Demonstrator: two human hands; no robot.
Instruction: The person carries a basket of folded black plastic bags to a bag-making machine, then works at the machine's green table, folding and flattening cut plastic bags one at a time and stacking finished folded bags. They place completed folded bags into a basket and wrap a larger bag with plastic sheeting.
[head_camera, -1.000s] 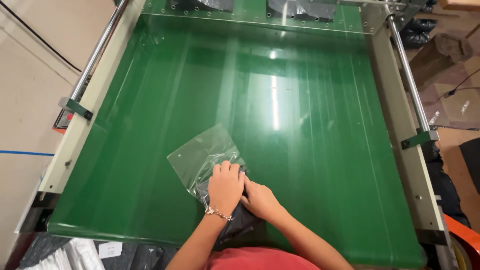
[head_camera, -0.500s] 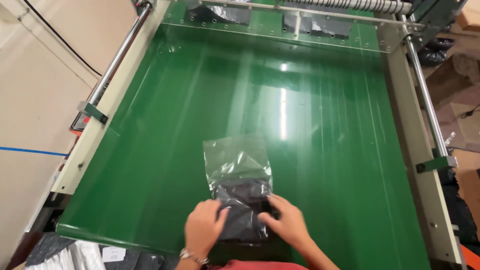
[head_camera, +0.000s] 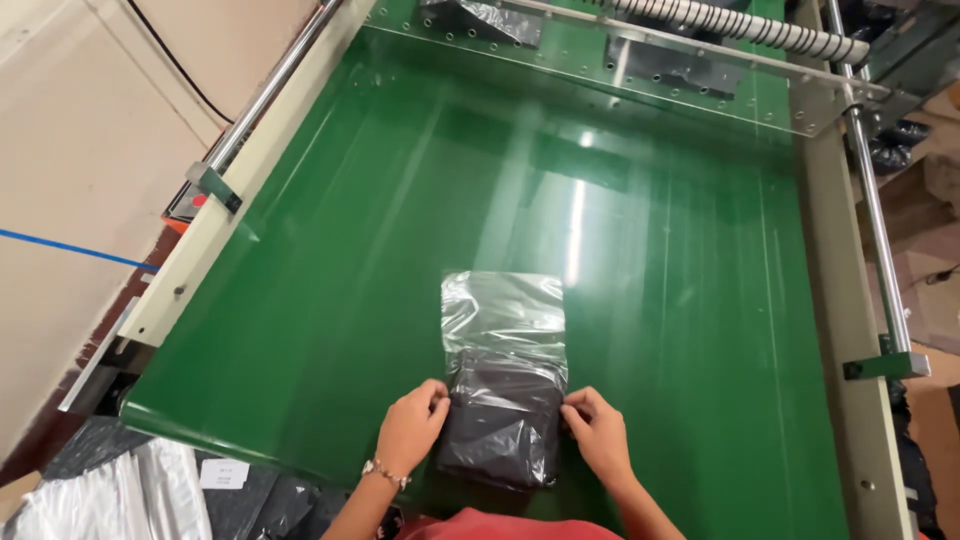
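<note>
Clear plastic bag (head_camera: 505, 385) flat on green conveyor belt (head_camera: 330, 300), near edge, folded black garment (head_camera: 500, 435) filling its lower half, upper half empty and glossy, my left hand (head_camera: 410, 430) and right hand (head_camera: 600, 435) pinching its sides, fingers (head_camera: 437, 402) grasping the film.

A wide green conveyor belt (head_camera: 400, 250) fills the middle of the frame, a bright streak of overhead light glaring down its centre, and cream side rails (head_camera: 215, 240) with steel rods (head_camera: 280, 80) run up both edges. Across the top sits a clear plastic guard (head_camera: 700, 80) with a ribbed roller (head_camera: 740, 25) behind it. At the left lies pale beige floor (head_camera: 70, 150) crossed by a blue tape line (head_camera: 70, 248) and a black cable (head_camera: 180, 70), while cardboard boxes (head_camera: 935, 190) crowd the upper right corner.
</note>
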